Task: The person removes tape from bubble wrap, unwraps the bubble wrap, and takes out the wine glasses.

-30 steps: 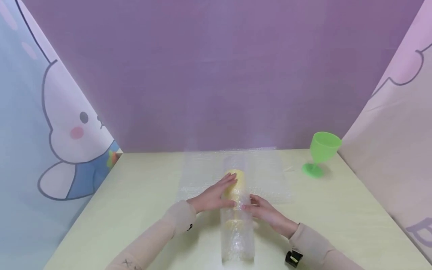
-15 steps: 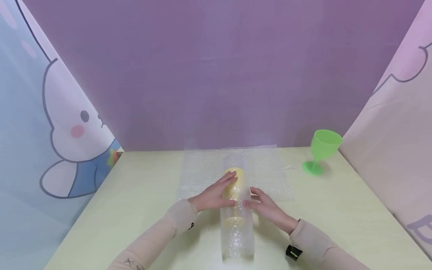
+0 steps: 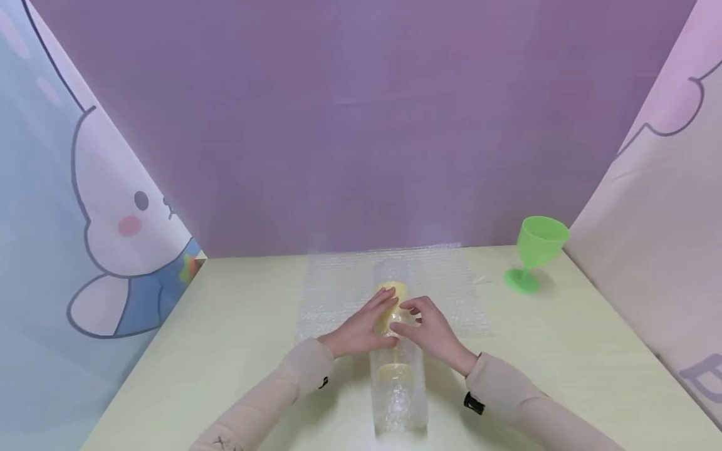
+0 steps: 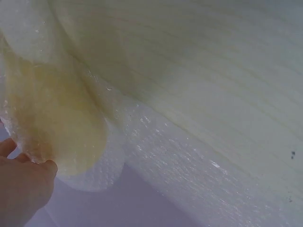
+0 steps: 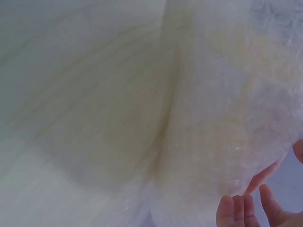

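A yellow goblet lies on its side inside a clear roll of bubble wrap, its foot showing through the layers. My left hand rests across the roll from the left, fingers extended over the yellow bowl and thumb lower down. From the right, my right hand hovers at the top of the roll, fingers bent and thumb apart from them. In the left wrist view the yellow bowl shows through the wrap above my left hand. The right wrist view has my right fingertips beside the wrap's edge.
The loose part of the bubble wrap lies flat behind the roll, reaching the table's back edge. A green goblet stands upright at the back right of the pale table. A purple backdrop and printed side panels enclose the table.
My right hand has moved left and up from the roll's right side to over its top, its fingers bending more. My left hand stays on the roll.
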Tool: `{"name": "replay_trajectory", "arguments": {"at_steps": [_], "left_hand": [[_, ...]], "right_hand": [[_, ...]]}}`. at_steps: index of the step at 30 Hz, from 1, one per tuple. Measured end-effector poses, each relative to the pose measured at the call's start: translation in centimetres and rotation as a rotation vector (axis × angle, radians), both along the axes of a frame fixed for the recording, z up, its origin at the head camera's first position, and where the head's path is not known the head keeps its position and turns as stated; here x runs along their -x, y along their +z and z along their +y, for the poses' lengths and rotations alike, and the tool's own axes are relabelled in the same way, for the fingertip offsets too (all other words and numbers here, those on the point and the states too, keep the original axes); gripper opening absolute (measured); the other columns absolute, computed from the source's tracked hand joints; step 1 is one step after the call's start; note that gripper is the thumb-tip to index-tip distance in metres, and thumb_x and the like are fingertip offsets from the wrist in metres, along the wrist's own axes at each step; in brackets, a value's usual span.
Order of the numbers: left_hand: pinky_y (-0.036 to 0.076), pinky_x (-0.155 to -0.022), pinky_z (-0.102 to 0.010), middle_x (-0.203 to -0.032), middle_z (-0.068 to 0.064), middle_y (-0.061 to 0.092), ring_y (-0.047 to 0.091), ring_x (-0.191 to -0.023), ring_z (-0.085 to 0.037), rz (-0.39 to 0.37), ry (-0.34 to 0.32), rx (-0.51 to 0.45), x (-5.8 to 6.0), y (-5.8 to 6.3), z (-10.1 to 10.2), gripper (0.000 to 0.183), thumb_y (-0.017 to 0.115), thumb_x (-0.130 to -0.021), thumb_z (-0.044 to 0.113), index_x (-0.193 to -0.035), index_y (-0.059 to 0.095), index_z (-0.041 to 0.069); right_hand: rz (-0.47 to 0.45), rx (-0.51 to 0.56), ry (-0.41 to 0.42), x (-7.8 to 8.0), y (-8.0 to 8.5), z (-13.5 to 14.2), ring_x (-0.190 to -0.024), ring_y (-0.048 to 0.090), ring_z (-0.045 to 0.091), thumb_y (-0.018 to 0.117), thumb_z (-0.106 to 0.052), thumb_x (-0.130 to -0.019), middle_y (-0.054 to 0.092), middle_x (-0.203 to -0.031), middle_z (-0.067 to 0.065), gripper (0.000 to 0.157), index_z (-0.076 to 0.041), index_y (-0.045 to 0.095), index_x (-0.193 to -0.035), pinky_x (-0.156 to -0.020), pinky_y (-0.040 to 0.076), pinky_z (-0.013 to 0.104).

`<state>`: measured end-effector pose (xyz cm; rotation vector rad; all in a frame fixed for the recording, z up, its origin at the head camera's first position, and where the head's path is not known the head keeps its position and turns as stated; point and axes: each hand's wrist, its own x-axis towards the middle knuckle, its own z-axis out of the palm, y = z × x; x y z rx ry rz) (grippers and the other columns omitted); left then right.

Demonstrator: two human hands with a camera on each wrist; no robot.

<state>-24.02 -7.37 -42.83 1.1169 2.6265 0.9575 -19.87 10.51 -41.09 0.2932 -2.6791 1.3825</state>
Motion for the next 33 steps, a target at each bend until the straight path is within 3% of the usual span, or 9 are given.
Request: {"name": "replay_trajectory", "arguments": {"at_steps": [7, 11, 22, 33], "left_hand": [[0.020, -0.113, -0.044, -0.155, 0.004, 0.006, -0.001, -0.143, -0.016, 0.018, 0.009, 0.011, 0.0, -0.5, 0.2, 0.086, 0.069, -0.078, 0.039, -0.145, 0.024, 0.010], [0.020, -0.113, -0.045, -0.155, 0.004, 0.005, -0.002, -0.143, -0.017, 0.027, 0.008, 0.019, 0.0, -0.7, 0.3, 0.089, 0.069, -0.077, 0.044, -0.146, 0.023, 0.011], [0.020, -0.113, -0.045, -0.155, 0.007, 0.003, -0.004, -0.142, -0.014, 0.027, 0.007, 0.020, 0.2, -1.1, 0.3, 0.089, 0.067, -0.078, 0.047, -0.146, 0.022, 0.012], [0.019, -0.113, -0.044, -0.155, 0.006, 0.005, -0.002, -0.143, -0.016, 0.027, -0.002, -0.004, 0.3, -1.3, 0.2, 0.087, 0.069, -0.078, 0.041, -0.146, 0.024, 0.010]], "right_hand": [[0.137, -0.223, -0.001, 0.0, -0.1, -0.6, -0.092, 0.054, 0.021, 0.079, -0.026, -0.069, 0.059, -0.097, 0.004, 0.043, -0.003, 0.062, -0.101, -0.081, 0.047, 0.037], [0.163, -0.275, -0.004, -0.1, -0.2, -0.3, -0.092, 0.054, 0.021, 0.080, -0.024, -0.067, 0.060, -0.096, 0.004, 0.043, -0.003, 0.062, -0.100, -0.082, 0.046, 0.037], [0.168, -0.262, 0.038, 0.1, -0.7, 0.5, -0.089, 0.054, 0.017, 0.079, -0.022, -0.069, 0.059, -0.096, 0.001, 0.037, -0.006, 0.065, -0.100, -0.076, 0.049, 0.032], [0.201, -0.181, 0.102, 0.3, -0.9, 1.2, -0.086, 0.063, 0.024, 0.075, -0.012, -0.073, 0.062, -0.093, 0.004, 0.023, -0.003, 0.068, -0.094, -0.075, 0.056, 0.030]]}}
